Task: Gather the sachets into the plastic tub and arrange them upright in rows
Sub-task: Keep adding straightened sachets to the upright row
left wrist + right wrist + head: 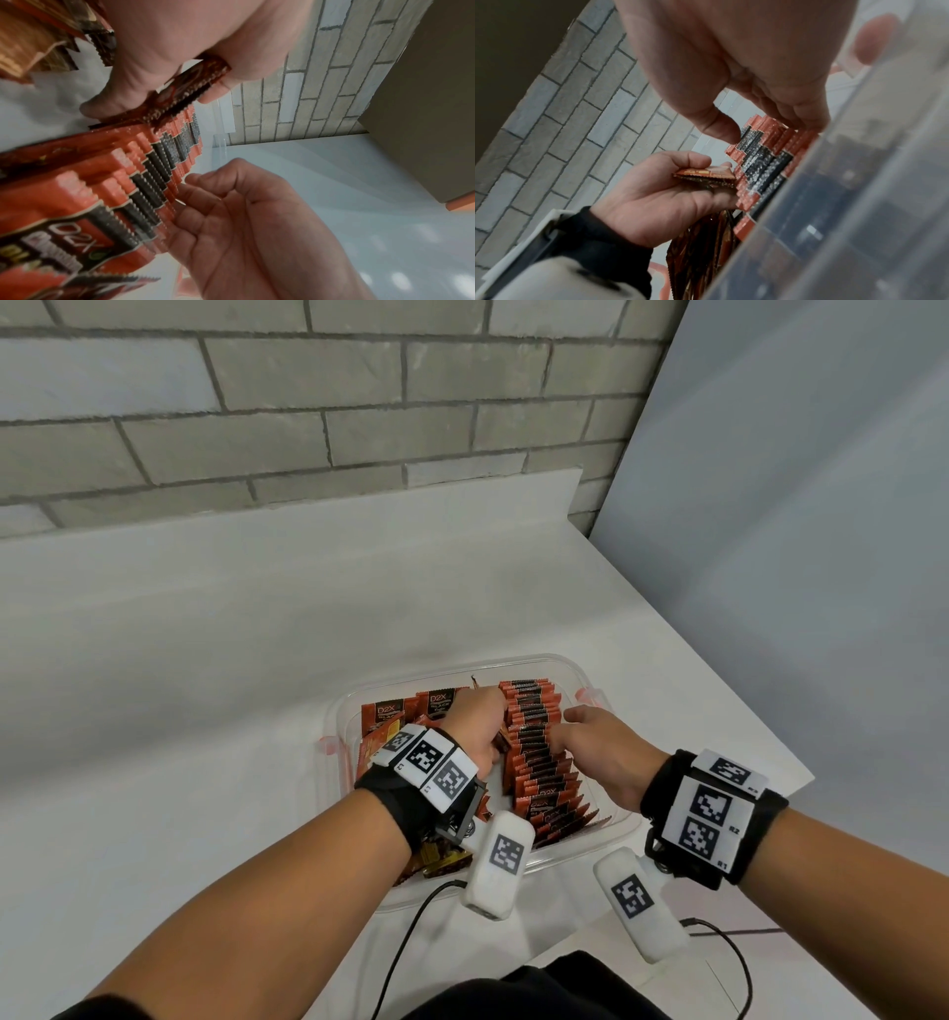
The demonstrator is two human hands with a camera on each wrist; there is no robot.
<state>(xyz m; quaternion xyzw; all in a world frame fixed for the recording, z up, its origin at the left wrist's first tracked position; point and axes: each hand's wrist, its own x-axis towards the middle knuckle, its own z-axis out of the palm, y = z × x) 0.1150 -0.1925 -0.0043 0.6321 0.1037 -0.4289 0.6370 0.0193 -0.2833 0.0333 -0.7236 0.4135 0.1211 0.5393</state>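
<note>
We see a clear plastic tub (575, 672) with rounded corners and pale orange clips at its sides, standing on a smooth white table (205, 660) under both hands. Inside, a long row (539, 752) of thin foil sachets stands on edge, packed face to face, their saw-toothed top seams showing orange with a black band down the middle; it runs the tub's length between the two hands. The left hand (475, 721) has its grip clamped on a small bunch (190, 89) of these sachets, thumb on one face and fingers curled round the other, held just against the left side of the row; the bunch is crinkled, glossy and dark red-brown in the left wrist view, and how many it holds we cannot tell. The right hand (601, 752) holds nothing: its fingers are loosely bent, and its fingertips (805, 123) and thumb touch the toothed tops of the row from the right side. Left of the left hand, a few sachets (411, 708) lean flat-faced against the far wall, printed "D2X" in white on orange and black. More lie loose beneath the left wrist, mostly hidden by the black wrist strap and its white marker blocks, so their order is hard to make out. The near end of the row is cut off by the forearms, and the tub wall blurs most of the right wrist view. Behind the table rises a rough grey brick wall (308, 403).
</note>
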